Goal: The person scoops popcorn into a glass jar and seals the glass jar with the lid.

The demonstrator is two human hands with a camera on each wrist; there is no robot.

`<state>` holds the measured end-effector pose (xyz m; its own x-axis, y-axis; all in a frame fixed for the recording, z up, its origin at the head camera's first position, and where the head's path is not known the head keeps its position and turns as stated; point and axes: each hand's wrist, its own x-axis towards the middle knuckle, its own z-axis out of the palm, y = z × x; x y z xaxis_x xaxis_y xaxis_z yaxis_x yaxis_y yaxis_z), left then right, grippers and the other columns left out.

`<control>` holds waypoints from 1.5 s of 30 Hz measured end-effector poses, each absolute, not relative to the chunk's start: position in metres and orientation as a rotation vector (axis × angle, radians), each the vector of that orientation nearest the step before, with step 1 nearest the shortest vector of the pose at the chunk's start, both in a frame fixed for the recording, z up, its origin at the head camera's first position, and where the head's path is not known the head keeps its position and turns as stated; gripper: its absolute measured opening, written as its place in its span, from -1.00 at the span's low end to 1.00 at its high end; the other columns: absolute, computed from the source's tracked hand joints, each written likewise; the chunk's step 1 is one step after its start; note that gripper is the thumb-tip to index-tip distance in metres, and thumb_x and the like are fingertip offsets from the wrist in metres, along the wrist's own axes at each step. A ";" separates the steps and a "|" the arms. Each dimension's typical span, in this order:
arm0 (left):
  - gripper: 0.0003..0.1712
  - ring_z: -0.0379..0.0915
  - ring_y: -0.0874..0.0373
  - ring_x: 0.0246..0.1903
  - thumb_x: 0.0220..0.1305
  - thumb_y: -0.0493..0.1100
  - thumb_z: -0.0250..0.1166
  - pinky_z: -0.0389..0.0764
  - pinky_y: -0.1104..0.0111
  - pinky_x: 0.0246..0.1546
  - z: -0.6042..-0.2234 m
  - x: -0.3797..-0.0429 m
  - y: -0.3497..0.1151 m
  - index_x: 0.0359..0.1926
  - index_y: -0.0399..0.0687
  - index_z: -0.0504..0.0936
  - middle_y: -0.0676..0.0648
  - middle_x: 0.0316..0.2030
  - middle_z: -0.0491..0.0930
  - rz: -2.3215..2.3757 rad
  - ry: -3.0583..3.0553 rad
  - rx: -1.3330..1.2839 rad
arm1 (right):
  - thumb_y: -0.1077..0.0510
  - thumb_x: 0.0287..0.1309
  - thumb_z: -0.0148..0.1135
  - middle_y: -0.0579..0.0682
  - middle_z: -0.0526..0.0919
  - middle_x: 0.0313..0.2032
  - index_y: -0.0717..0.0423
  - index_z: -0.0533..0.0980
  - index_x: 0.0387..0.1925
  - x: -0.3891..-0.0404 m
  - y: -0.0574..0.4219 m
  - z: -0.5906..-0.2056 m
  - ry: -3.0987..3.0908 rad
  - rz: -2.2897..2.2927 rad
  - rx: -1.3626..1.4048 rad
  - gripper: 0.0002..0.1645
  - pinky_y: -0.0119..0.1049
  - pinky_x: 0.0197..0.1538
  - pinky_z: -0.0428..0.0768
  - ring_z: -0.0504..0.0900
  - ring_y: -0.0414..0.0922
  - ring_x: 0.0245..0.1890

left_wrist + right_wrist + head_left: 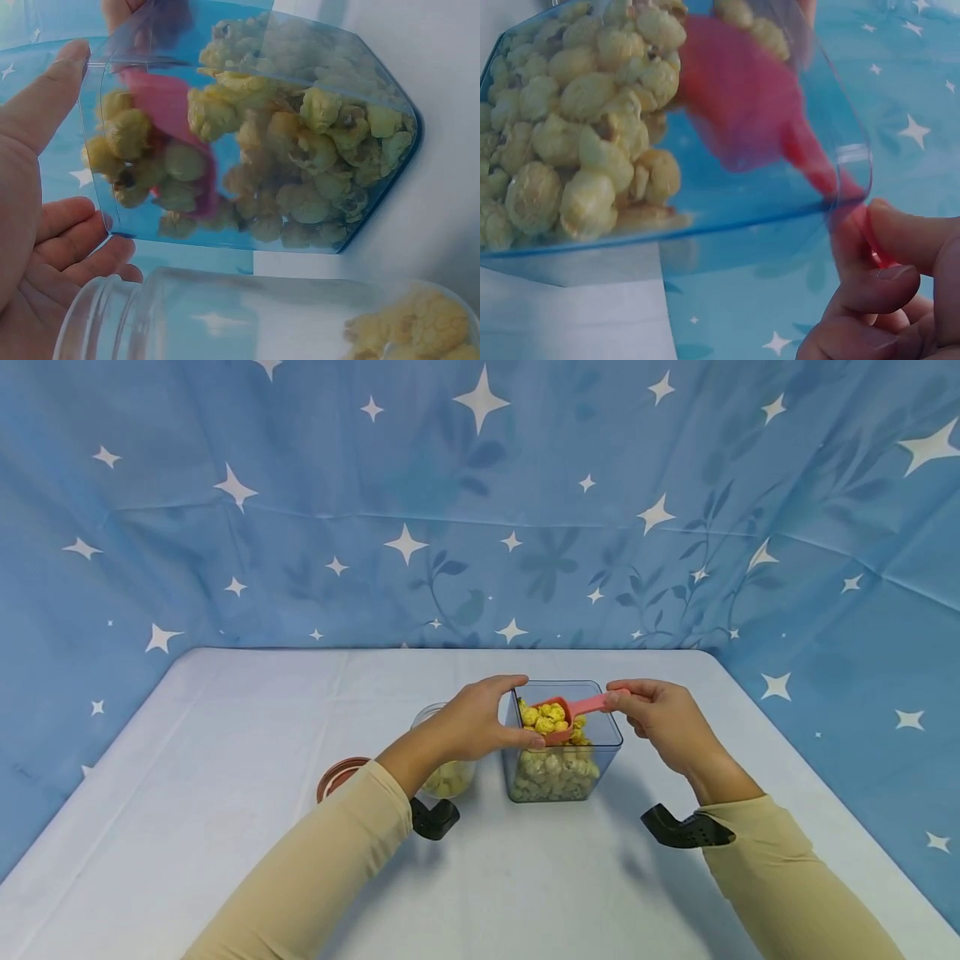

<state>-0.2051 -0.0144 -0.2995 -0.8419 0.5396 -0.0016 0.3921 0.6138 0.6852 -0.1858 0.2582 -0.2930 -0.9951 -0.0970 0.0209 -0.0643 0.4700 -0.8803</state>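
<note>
A clear square container (555, 777) partly filled with yellow popcorn (577, 127) stands on the table. My left hand (476, 722) holds its rim from the left, thumb at the near corner and fingers at the far one. Inside the container's mouth is a pink scoop (588, 703) loaded with popcorn, seen through the wall in the left wrist view. My right hand (660, 718) pinches the end of the scoop's handle. Beside the container, a clear round jar (210, 315) has popcorn at its bottom; my left hand and forearm partly hide it in the head view.
A reddish-brown round lid (330, 777) lies on the white table (247, 735) left of the jar, partly covered by my left sleeve. A blue curtain (420, 468) with white stars hangs behind the table and along its sides.
</note>
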 end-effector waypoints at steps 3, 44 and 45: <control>0.08 0.04 0.00 0.47 0.14 0.24 0.47 0.23 0.04 0.38 -0.299 -0.205 -0.015 0.55 0.06 0.17 -0.04 0.50 0.16 1.046 2.621 0.753 | 0.07 0.46 0.15 -0.18 0.65 -0.36 0.52 0.37 0.25 -0.187 0.261 -0.295 2.605 -1.708 -0.128 -0.39 -0.33 -0.42 0.31 0.30 -0.17 -0.46; 0.07 0.04 0.01 0.47 0.14 0.21 0.48 0.24 0.04 0.38 -0.297 -0.204 -0.014 0.55 0.08 0.17 -0.03 0.49 0.17 1.049 2.621 0.736 | 0.08 0.45 0.17 -0.15 0.60 -0.40 -0.16 0.66 -0.20 -0.197 0.285 -0.306 2.211 -2.157 -0.067 -0.84 -0.43 -0.47 0.28 0.29 -0.21 -0.51; 0.07 0.04 0.01 0.47 0.14 0.22 0.48 0.24 0.04 0.38 -0.297 -0.204 -0.014 0.55 0.08 0.17 -0.03 0.49 0.17 1.049 2.622 0.735 | 0.09 0.45 0.17 -0.15 0.60 -0.40 -0.16 0.68 -0.22 -0.197 0.285 -0.307 2.185 -2.172 -0.071 -0.83 -0.43 -0.47 0.28 0.29 -0.22 -0.52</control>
